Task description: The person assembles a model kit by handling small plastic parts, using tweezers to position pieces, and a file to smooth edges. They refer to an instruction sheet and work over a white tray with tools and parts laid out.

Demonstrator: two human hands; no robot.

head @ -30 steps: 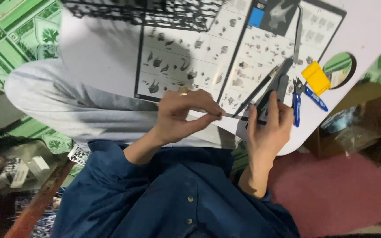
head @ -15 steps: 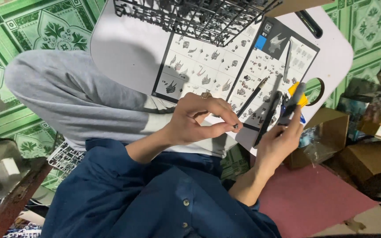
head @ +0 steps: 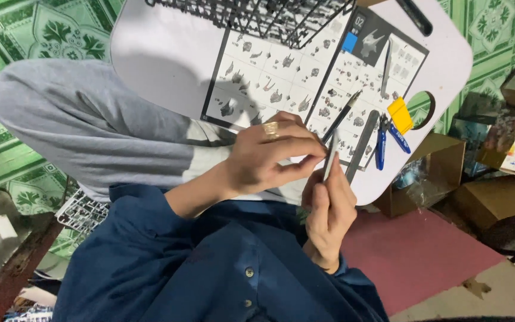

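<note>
One slim pale file stick [head: 330,156] upright in the right hand [head: 328,214], long axis pointing up toward the white surface [head: 162,65], fingers wrapped round its lower end. Left hand [head: 269,156] just beside, fingertips pinched narrow against the stick's upper part; whatever sits between them too small to tell. Beyond, on the surface: manual sheet [head: 281,77], blue nippers [head: 382,140].

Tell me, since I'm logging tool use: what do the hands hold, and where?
The right hand grips a thin flat stick by its lower end; the left hand pinches near its tip. Any small part there is hidden.
</note>
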